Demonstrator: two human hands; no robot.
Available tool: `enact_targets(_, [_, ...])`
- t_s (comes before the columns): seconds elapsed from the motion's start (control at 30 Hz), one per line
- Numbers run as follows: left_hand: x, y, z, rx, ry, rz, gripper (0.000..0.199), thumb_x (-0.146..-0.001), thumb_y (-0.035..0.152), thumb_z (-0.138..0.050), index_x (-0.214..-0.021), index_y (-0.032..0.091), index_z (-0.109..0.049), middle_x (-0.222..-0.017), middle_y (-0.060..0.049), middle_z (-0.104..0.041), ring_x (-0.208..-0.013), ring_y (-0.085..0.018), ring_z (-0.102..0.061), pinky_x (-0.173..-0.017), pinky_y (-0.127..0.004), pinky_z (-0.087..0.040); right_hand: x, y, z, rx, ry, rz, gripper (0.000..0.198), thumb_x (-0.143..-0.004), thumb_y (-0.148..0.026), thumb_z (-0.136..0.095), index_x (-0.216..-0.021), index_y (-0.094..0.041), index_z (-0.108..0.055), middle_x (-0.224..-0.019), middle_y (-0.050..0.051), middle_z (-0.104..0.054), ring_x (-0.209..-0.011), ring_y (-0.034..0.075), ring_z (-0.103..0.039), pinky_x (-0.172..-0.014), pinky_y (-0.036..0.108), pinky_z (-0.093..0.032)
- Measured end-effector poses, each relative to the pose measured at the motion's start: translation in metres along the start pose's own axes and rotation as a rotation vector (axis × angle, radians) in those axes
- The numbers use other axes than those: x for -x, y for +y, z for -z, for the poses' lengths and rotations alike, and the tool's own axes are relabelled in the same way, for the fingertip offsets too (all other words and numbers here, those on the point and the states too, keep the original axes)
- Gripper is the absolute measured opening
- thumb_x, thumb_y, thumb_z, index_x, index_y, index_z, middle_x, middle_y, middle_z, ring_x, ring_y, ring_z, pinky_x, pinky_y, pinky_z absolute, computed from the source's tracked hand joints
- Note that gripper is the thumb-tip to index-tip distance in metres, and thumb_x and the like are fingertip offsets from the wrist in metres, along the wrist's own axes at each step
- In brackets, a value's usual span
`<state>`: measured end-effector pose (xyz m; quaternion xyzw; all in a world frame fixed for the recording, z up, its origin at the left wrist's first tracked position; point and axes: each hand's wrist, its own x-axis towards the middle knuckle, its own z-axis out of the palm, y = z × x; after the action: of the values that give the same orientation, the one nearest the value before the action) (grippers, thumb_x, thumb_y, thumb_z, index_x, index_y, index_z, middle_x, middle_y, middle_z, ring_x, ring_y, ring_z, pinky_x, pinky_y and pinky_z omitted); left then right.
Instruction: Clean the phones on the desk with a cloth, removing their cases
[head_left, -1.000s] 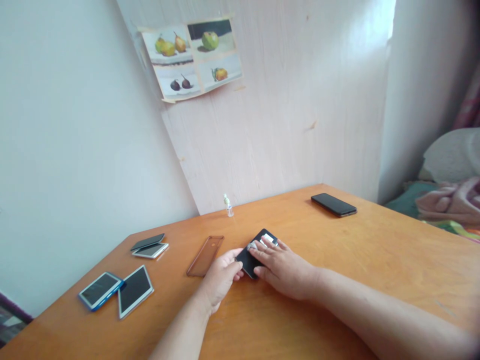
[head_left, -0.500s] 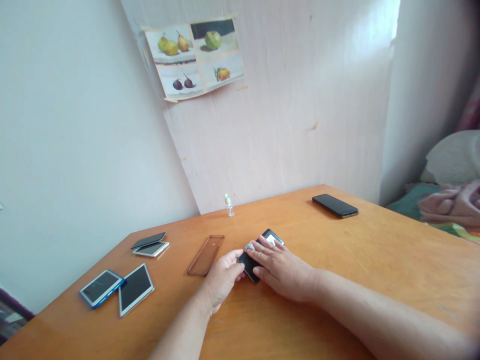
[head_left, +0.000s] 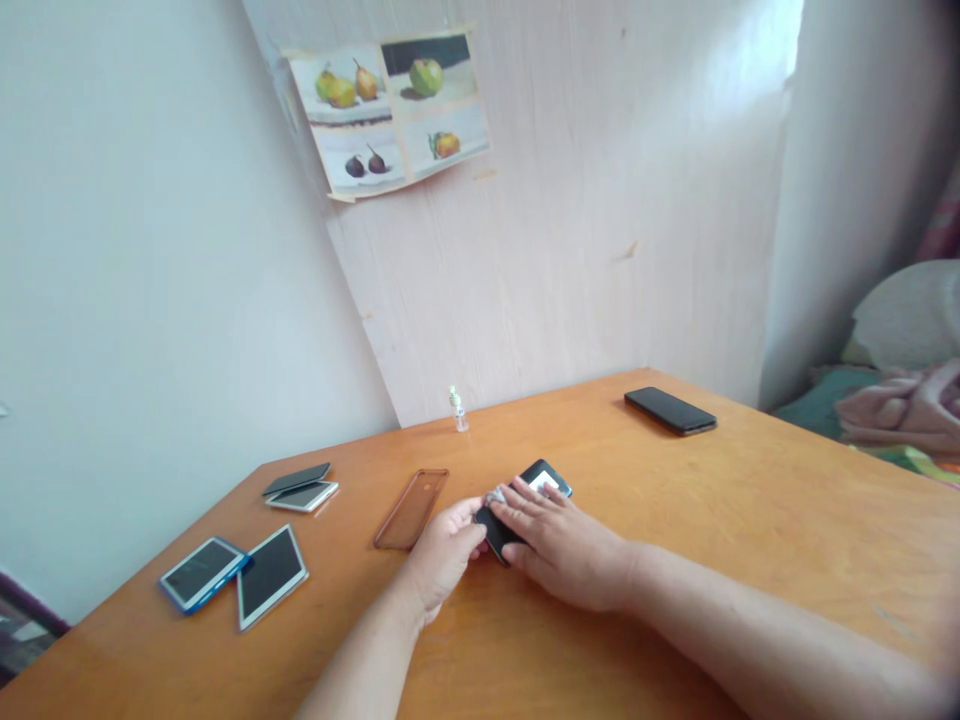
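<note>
A dark smartphone (head_left: 493, 530) with a white patch at its far end lies at an angle near the middle of the table. At its near left edge, my left hand (head_left: 444, 550) grips it between thumb and fingers. Across its face lies my right hand (head_left: 559, 530), fingers extended and pressing a crumpled whitish cloth (head_left: 495, 496) against the surface. Most of the cloth is hidden under those fingers. Just left of the phone, a reddish-brown clear phone case (head_left: 411, 512) rests on the tabletop, close to my left hand.
Several devices lie on the left of the wooden table (head_left: 337, 620), among them a blue-cased phone (head_left: 202, 575) and a white phone (head_left: 271, 575). A small spray bottle (head_left: 458, 410) stands near the wall. Another black phone (head_left: 670, 410) lies at the back right.
My right hand and the cloth have shifted slightly left along the phone, showing a little more of its far end. My left hand keeps its hold.
</note>
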<state>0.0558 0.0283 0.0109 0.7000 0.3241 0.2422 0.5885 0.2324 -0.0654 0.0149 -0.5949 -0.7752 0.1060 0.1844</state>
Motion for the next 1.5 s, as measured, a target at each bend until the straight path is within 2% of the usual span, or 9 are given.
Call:
enact_targets(0.1, [0.0,0.001,0.0,0.011,0.014,-0.004,0.048,-0.077,0.026,-0.061,-0.123,0.016,-0.063,-0.088,-0.004,-0.069,-0.071,-0.014,-0.053,-0.066,-0.024,-0.036,0.002,-0.005,0.0,-0.013,-0.024,0.067,0.063,-0.097,-0.049,-0.032,-0.154,-0.022,-0.023,-0.16,0.006,-0.023,-0.148,0.027,-0.009,-0.118,0.054,-0.008])
enact_targets(0.27, [0.0,0.0,0.002,-0.055,0.059,0.016,0.048,-0.076,0.022,-0.057,-0.123,0.015,-0.063,-0.077,-0.002,-0.067,-0.069,-0.013,-0.052,-0.064,-0.024,-0.035,-0.009,0.032,0.009,0.079,0.049,-0.349,0.069,-0.096,-0.053,-0.027,-0.154,-0.015,-0.022,-0.16,0.012,-0.019,-0.148,0.031,-0.009,-0.115,0.061,-0.008])
enact_targets(0.33, [-0.001,-0.001,0.003,-0.044,0.069,0.02,0.048,-0.076,0.023,-0.058,-0.123,0.016,-0.064,-0.076,-0.002,-0.066,-0.069,-0.014,-0.052,-0.064,-0.024,-0.035,-0.01,0.038,0.01,0.093,0.056,-0.423,0.072,-0.096,-0.054,-0.028,-0.154,-0.013,-0.019,-0.16,0.014,-0.017,-0.148,0.031,-0.007,-0.114,0.062,-0.009])
enact_targets(0.6, [-0.002,-0.001,0.004,0.018,0.113,0.037,0.05,-0.074,0.025,-0.061,-0.123,0.015,-0.063,-0.085,-0.004,-0.068,-0.071,-0.013,-0.053,-0.064,-0.023,-0.036,0.009,-0.01,-0.002,-0.014,-0.108,0.086,0.075,-0.092,-0.062,-0.033,-0.154,-0.021,-0.021,-0.16,0.008,-0.021,-0.148,0.028,-0.009,-0.119,0.052,-0.007])
enact_targets(0.8, [-0.002,-0.005,0.005,0.036,0.159,0.05,0.051,-0.075,0.025,-0.06,-0.124,0.014,-0.062,-0.083,-0.004,-0.067,-0.071,-0.013,-0.053,-0.063,-0.023,-0.036,-0.005,0.032,0.008,0.111,-0.017,-0.383,0.075,-0.094,-0.057,-0.029,-0.152,-0.01,-0.025,-0.158,0.016,-0.024,-0.147,0.034,-0.014,-0.113,0.065,-0.006])
enact_targets(0.87, [-0.003,-0.006,0.006,0.048,0.164,0.054,0.051,-0.074,0.026,-0.062,-0.124,0.014,-0.062,-0.084,-0.004,-0.067,-0.071,-0.013,-0.054,-0.064,-0.023,-0.037,-0.007,0.038,0.009,0.135,-0.018,-0.443,0.077,-0.093,-0.055,-0.031,-0.152,-0.006,-0.025,-0.157,0.018,-0.025,-0.146,0.035,-0.015,-0.113,0.064,-0.008])
enact_targets(1.17, [-0.004,-0.008,0.007,0.121,0.181,0.079,0.05,-0.076,0.018,-0.058,-0.126,0.014,-0.06,-0.085,-0.005,-0.067,-0.069,-0.011,-0.055,-0.065,-0.022,-0.042,0.016,-0.025,-0.005,0.019,-0.124,-0.05,0.08,-0.088,-0.055,-0.043,-0.153,-0.01,-0.025,-0.156,0.018,-0.028,-0.146,0.032,-0.019,-0.116,0.057,-0.012])
enact_targets(1.37, [-0.005,-0.007,0.008,0.107,0.176,0.098,0.047,-0.079,0.018,-0.057,-0.126,0.014,-0.061,-0.091,-0.007,-0.069,-0.07,-0.01,-0.054,-0.064,-0.022,-0.042,0.005,0.006,0.005,0.12,-0.085,-0.276,0.081,-0.089,-0.054,-0.041,-0.151,-0.004,-0.026,-0.155,0.022,-0.027,-0.146,0.036,-0.016,-0.115,0.061,-0.009])
enact_targets(1.5, [-0.005,-0.009,0.009,0.116,0.155,0.08,0.047,-0.078,0.019,-0.057,-0.124,0.015,-0.062,-0.09,-0.006,-0.069,-0.073,-0.012,-0.056,-0.066,-0.023,-0.042,0.01,-0.009,0.004,0.051,-0.114,-0.101,0.077,-0.091,-0.057,-0.039,-0.153,-0.013,-0.024,-0.158,0.015,-0.024,-0.147,0.032,-0.012,-0.116,0.058,-0.01])
